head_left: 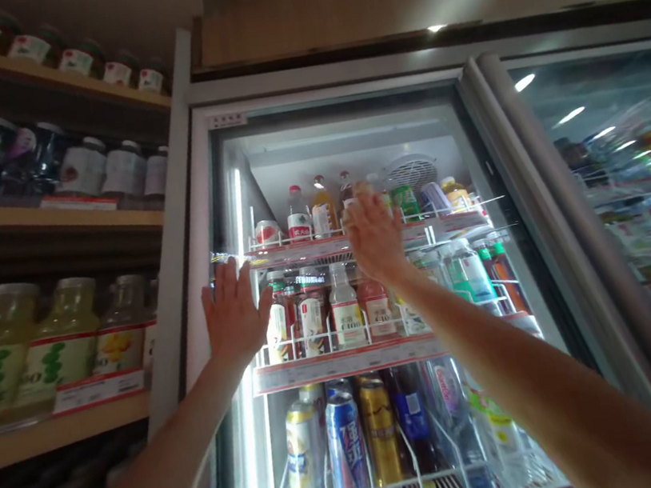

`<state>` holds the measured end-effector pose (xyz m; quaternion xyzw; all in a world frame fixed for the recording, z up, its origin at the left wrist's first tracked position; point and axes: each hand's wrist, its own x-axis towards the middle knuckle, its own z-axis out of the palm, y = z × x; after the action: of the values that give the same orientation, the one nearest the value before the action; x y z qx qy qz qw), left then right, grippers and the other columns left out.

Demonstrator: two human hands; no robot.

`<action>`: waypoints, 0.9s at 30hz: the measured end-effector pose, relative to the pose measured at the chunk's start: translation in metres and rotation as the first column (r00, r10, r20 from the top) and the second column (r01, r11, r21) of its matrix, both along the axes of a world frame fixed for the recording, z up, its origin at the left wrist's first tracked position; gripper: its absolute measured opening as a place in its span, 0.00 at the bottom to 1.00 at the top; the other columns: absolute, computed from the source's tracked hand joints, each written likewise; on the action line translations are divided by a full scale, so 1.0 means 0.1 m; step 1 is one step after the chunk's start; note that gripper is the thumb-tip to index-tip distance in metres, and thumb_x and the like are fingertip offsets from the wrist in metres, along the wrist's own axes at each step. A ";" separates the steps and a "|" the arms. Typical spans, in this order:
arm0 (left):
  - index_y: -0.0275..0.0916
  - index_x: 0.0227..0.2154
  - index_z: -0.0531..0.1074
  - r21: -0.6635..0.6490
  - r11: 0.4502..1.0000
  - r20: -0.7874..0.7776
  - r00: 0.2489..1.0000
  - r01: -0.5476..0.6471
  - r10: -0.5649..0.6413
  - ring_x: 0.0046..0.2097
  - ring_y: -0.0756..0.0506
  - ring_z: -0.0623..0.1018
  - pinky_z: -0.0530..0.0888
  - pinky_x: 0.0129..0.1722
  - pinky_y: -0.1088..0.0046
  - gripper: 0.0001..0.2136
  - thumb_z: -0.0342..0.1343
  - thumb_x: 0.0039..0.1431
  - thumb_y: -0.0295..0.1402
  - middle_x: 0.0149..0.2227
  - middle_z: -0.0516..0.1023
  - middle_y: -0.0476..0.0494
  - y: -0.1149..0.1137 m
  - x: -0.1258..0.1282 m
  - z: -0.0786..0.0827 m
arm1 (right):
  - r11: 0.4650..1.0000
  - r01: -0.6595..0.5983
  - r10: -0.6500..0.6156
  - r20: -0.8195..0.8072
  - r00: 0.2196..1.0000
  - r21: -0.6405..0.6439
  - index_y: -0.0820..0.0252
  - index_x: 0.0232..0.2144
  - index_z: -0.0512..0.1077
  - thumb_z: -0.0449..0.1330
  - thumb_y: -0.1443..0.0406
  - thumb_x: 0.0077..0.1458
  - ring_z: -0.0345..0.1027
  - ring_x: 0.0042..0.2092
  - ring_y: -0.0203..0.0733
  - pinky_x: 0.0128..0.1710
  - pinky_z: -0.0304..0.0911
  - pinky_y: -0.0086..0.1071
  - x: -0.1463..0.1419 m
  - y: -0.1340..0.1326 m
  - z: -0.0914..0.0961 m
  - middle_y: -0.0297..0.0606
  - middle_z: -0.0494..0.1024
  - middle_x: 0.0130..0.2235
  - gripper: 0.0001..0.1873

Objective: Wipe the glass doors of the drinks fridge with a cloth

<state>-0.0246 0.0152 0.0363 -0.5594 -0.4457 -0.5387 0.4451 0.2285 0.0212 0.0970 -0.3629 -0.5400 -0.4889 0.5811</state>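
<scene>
Fridge door (316, 93) with two open hands raised to it – nothing held

Left hand (233, 313) and right hand (374, 237) are both wide open, fingers spread, gripping nothing; whether they touch the glass is hard to tell. The left is near the door's left edge, level with red-labelled bottles (312, 318); the right is higher, by the top wire rack (360, 231). A hard push or sudden swing of the door could tip bottles on those racks or jolt the cans (348, 459) below – wooden shelves (44, 223) of jars (64, 329) stand left, a second fridge door (609, 155) right
</scene>
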 end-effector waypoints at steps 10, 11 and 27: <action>0.30 0.60 0.53 -0.040 0.999 0.011 1.000 -0.020 0.020 0.65 0.36 0.51 0.49 0.61 0.47 0.30 0.33 0.61 0.46 0.64 0.51 0.31 -0.07 -0.15 0.10 | 0.997 -0.032 0.031 -0.008 0.999 -0.063 0.57 0.57 0.60 0.44 0.62 0.60 0.44 0.64 0.57 0.57 0.44 0.64 -0.44 -0.02 0.04 0.45 0.57 0.63 0.24; 0.29 0.60 0.53 -0.037 0.999 0.024 0.999 -0.021 0.022 0.65 0.36 0.51 0.50 0.61 0.48 0.30 0.34 0.61 0.46 0.64 0.52 0.31 -0.08 -0.16 0.09 | 0.997 -0.019 0.028 0.116 0.993 -0.073 0.57 0.57 0.60 0.44 0.61 0.60 0.43 0.65 0.55 0.58 0.45 0.61 -0.56 -0.03 0.00 0.43 0.56 0.63 0.23; 0.26 0.60 0.52 0.031 0.996 0.059 0.995 0.082 -0.084 0.65 0.35 0.51 0.51 0.61 0.47 0.31 0.34 0.61 0.45 0.64 0.51 0.28 -0.18 -0.07 -0.03 | 0.988 0.065 -0.013 0.338 0.941 -0.142 0.49 0.58 0.58 0.44 0.61 0.62 0.41 0.65 0.47 0.60 0.42 0.57 -0.70 -0.11 -0.33 0.32 0.53 0.65 0.22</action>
<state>-0.0319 -0.0025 0.0329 -0.5546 -0.4276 -0.5795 0.4168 0.1581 0.0099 0.0638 -0.3277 -0.6593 -0.5129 0.4415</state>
